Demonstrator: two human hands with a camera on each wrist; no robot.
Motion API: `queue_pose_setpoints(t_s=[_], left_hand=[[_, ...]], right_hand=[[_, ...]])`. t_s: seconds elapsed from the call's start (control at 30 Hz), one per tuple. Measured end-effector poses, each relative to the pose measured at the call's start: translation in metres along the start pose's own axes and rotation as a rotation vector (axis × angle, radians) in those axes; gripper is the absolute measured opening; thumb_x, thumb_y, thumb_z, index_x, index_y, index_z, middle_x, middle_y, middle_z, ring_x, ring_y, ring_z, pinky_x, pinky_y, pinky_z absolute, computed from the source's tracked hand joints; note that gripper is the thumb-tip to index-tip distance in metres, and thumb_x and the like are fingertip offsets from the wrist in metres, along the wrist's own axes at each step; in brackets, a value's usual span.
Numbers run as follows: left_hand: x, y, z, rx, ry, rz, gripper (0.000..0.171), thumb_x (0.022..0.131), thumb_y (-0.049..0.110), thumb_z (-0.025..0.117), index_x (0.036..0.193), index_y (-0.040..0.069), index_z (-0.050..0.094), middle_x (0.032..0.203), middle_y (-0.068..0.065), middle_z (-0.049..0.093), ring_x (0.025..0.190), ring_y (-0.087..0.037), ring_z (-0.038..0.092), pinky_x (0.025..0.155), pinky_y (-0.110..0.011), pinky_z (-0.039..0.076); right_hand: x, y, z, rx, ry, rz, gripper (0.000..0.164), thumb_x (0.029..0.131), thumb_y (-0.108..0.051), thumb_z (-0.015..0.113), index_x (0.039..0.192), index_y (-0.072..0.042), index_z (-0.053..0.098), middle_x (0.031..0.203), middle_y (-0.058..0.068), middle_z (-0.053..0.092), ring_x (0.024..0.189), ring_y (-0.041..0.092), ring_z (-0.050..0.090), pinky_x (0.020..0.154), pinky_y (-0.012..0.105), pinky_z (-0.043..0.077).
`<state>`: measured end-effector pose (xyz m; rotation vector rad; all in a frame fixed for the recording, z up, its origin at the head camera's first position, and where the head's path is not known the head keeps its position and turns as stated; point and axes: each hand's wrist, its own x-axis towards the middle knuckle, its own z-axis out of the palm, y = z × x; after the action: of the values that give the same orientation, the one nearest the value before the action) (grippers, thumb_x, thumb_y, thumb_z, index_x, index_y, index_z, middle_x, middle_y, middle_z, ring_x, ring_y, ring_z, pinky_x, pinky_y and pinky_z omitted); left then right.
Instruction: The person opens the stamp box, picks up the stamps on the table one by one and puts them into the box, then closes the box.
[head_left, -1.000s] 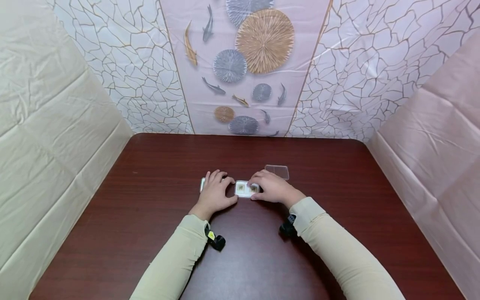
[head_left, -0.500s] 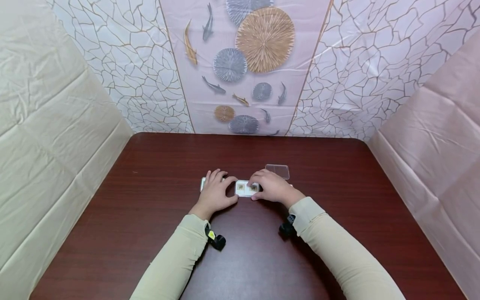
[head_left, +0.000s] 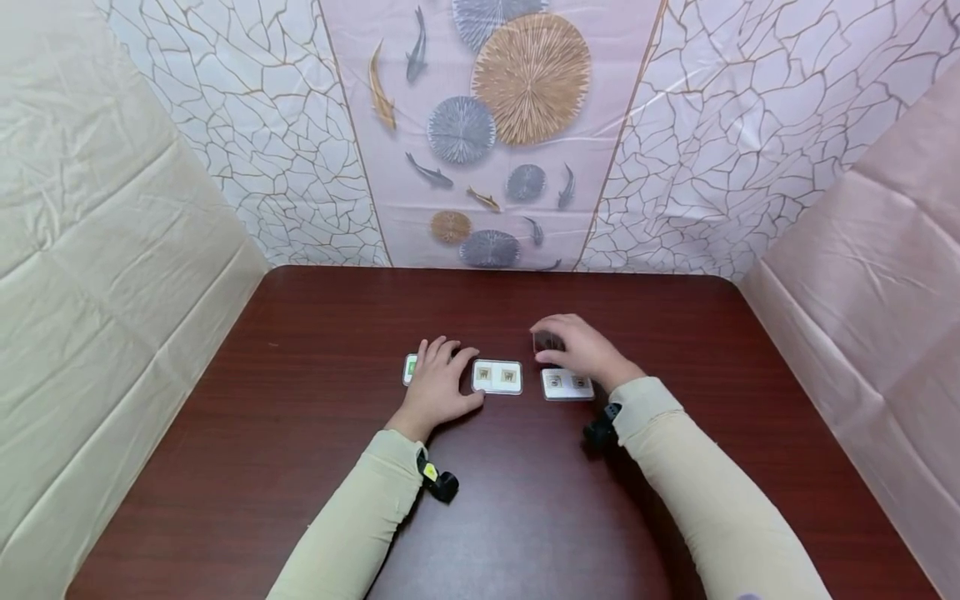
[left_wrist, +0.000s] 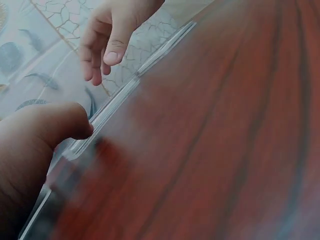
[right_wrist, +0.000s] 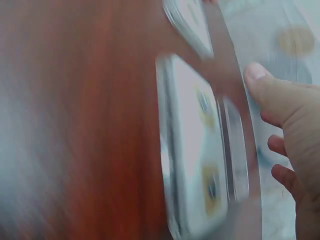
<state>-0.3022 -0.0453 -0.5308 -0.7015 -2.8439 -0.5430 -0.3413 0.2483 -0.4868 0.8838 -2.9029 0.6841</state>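
My left hand (head_left: 437, 382) rests at the table's middle, thumb and index finger holding the left end of a flat clear case (head_left: 497, 367) from its front and back edges. That case has a white insert with two small gold squares bearing dark marks. Under the left hand's other fingers, a second case (head_left: 409, 369) with a green patch shows only partly. My right hand (head_left: 581, 346) hovers with spread fingers over a clear lid (head_left: 542, 340), apart from it in the right wrist view. A similar case (right_wrist: 192, 150) lies just in front of the right hand.
The dark red wooden table (head_left: 480, 517) spreads towards me. A patterned cloth (head_left: 480, 167) hangs behind its far edge, with pale cloth walls (head_left: 135, 275) at the sides. A black wrist camera (head_left: 600, 429) sits by the right cuff.
My right hand has left the middle case and moved right and back to the clear lid, uncovering the right case. The left hand stays almost in place.
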Motion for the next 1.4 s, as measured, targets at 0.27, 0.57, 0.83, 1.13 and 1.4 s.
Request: queue_pose_setpoints(t_s=[0.27,0.57,0.83,1.13,1.4], left_hand=[[0.006,0.023,0.015,0.023,0.035,0.025,0.065,0.081,0.052,0.066,0.139,0.024,0.057,0.147,-0.013,0.046,0.145,-0.035,0.029,0.123,-0.054,0.009],[0.018,0.056,0.033,0.057,0.025,0.033,0.064,0.083,0.059,0.063,0.139,0.028,0.057,0.15,-0.012,0.043,0.148,-0.034,0.026,0.123,-0.053,0.009],[0.025,0.071,0.041,0.109,0.01,0.03,0.064,0.08,0.068,0.064,0.132,0.03,0.062,0.151,-0.011,0.043,0.148,-0.034,0.025,0.124,-0.052,0.008],[0.024,0.078,0.041,0.11,0.016,0.036,0.064,0.081,0.07,0.064,0.128,0.027,0.065,0.148,-0.012,0.046,0.148,-0.034,0.027,0.123,-0.052,0.01],[0.025,0.08,0.039,0.102,0.022,0.037,0.064,0.081,0.07,0.064,0.129,0.028,0.064,0.147,-0.012,0.047,0.148,-0.035,0.027,0.123,-0.052,0.009]], right_hand=[[-0.012,0.04,-0.012,0.04,-0.134,0.172,0.052,0.091,-0.022,0.078,0.138,-0.008,0.063,0.149,0.019,0.05,0.14,0.04,0.042,0.113,0.058,0.035],[-0.014,0.04,-0.014,-0.032,-0.14,0.141,0.043,0.092,-0.021,0.076,0.131,-0.007,0.067,0.141,0.018,0.057,0.135,0.039,0.048,0.111,0.057,0.037],[-0.026,0.033,-0.021,-0.016,-0.165,0.084,0.038,0.09,-0.021,0.078,0.125,-0.009,0.071,0.134,0.013,0.064,0.128,0.034,0.056,0.106,0.053,0.044],[-0.049,0.022,-0.025,-0.002,-0.18,-0.007,0.034,0.09,-0.02,0.078,0.122,-0.01,0.073,0.129,0.01,0.067,0.122,0.03,0.061,0.103,0.052,0.047],[-0.063,0.016,-0.02,-0.027,-0.174,-0.029,0.035,0.089,-0.023,0.079,0.122,-0.013,0.072,0.13,0.006,0.066,0.121,0.029,0.059,0.102,0.052,0.047]])
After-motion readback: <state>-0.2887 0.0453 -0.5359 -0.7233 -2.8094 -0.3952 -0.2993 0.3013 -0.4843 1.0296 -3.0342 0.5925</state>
